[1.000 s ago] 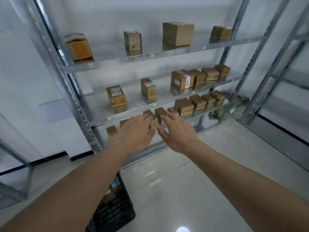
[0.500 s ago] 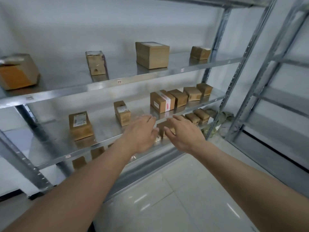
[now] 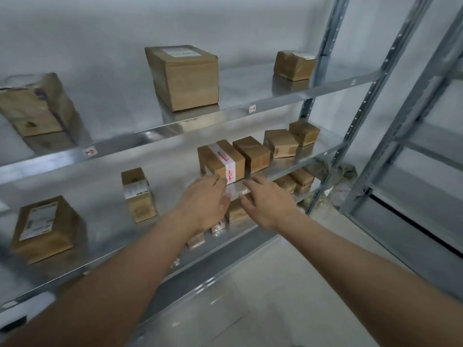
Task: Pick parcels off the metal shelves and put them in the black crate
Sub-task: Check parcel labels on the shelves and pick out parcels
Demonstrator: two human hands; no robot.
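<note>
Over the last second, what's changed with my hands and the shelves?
Both hands rose from the lower shelf's small boxes to the middle metal shelf. The left hand and right hand, fingers open, now flank the brown cardboard parcel with white-and-red tape, neither gripping it. The parcels haven't moved.

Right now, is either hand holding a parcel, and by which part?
Nothing is held. The left hand and right hand are open, reaching toward the taped parcel on the middle shelf.
</note>
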